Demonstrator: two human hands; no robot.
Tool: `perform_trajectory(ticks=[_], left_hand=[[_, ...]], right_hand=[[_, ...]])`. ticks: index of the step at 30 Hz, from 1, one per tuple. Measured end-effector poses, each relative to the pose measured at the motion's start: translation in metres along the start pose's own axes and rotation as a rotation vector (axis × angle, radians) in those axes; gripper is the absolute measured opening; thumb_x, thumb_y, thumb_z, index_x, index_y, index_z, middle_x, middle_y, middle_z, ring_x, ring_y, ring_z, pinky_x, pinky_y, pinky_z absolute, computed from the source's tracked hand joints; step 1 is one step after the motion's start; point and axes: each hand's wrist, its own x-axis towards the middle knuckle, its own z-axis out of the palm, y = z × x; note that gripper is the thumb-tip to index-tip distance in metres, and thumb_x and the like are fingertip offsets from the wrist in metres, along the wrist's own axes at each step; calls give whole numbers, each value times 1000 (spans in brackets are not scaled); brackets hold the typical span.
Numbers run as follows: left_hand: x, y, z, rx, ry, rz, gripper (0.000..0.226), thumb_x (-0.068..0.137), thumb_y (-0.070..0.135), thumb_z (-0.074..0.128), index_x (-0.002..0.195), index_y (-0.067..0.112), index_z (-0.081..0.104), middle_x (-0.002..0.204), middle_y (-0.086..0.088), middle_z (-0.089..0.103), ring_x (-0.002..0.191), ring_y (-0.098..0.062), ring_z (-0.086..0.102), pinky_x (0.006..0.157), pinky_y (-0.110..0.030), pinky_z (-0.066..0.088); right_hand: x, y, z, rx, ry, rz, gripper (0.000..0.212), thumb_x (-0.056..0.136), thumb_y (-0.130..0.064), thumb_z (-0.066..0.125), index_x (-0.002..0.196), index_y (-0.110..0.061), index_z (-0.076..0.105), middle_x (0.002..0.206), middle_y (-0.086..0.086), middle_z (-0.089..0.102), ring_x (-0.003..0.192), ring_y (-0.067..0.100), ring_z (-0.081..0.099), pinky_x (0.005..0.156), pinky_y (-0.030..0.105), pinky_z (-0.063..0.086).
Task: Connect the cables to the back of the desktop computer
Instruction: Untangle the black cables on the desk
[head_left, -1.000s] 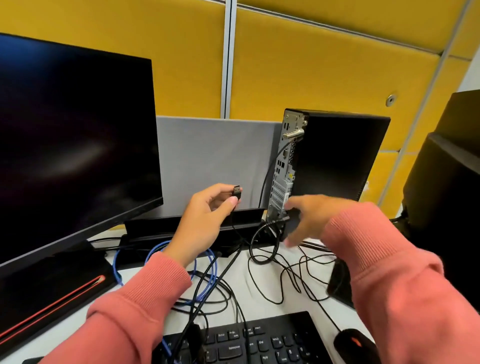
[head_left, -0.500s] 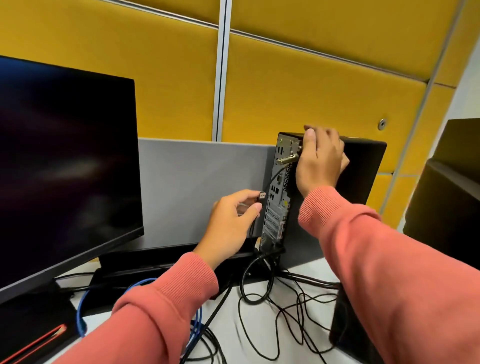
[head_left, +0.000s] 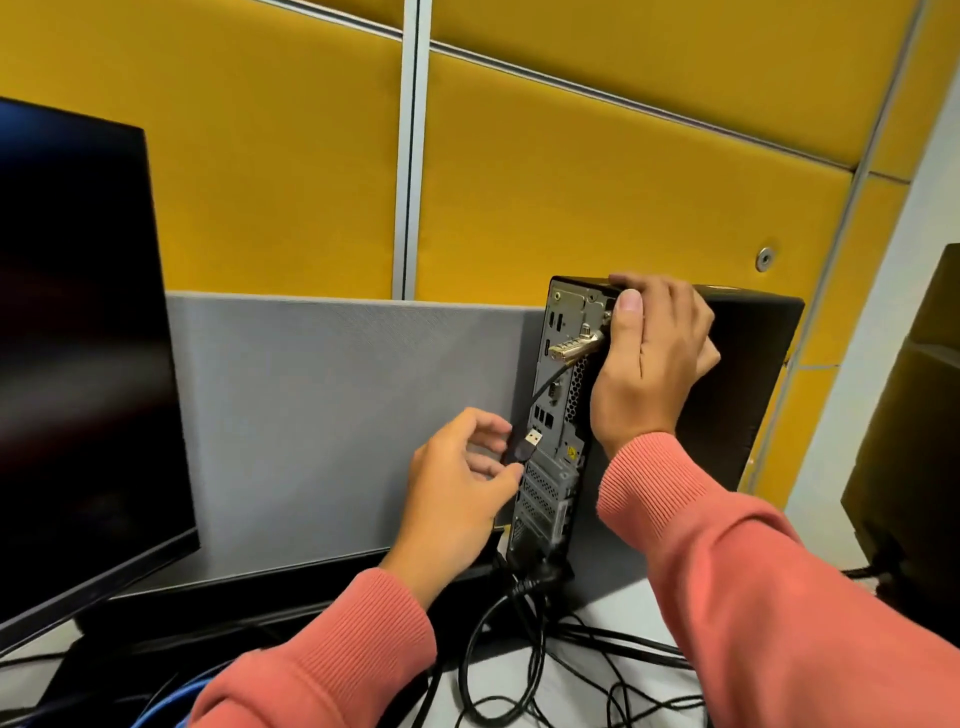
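Plug (head_left: 684, 445) pinched in my left hand (head_left: 457, 493) is now getting closer to the ports on the computer's (head_left: 737, 395) back, while my right hand (head_left: 652, 358) is gripping its top.

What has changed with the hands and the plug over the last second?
The right hand left the cables at the tower's base, rose and gripped the desktop computer at its top rear edge. The left hand carried the USB plug rightward, close to the rear ports, not inserted. The plug stays pinched; the tower stays upright.
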Motion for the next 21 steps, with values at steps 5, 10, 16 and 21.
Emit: perform_trajectory(ticks=[5, 10, 16, 21], left_hand=[[11, -5, 5, 47, -10, -34, 37, 85, 6, 81, 113, 25, 68, 100, 10, 69, 62, -1, 66, 60, -10, 51], [22, -9, 10, 80, -24, -72, 20, 84, 6, 79, 94, 24, 78, 83, 6, 76, 53, 2, 55, 58, -13, 48], [20, -10, 16, 22, 28, -115, 20, 82, 7, 75, 86, 27, 75, 80, 6, 74, 65, -3, 64, 69, -24, 57], [19, -11, 18, 125, 63, -30, 22, 83, 2, 74, 85, 24, 76, 73, 5, 75, 68, -12, 71, 68, -24, 57]], right_hand=[[-1, 2, 8, -6, 53, -18, 38, 103, -38, 30, 110, -26, 65, 116, -10, 56, 125, 7, 38, 101, 44, 27], [0, 4, 10, -5, 75, -29, 36, 103, -37, 30, 111, -27, 65, 116, -12, 55, 126, 9, 40, 99, 43, 28], [-1, 5, 13, -3, 72, -31, 35, 104, -36, 32, 113, -28, 64, 117, -12, 55, 127, 7, 39, 102, 46, 29], [-1, 5, 12, -12, 80, -28, 36, 103, -37, 31, 114, -27, 64, 117, -10, 56, 127, 6, 39, 102, 45, 29]])
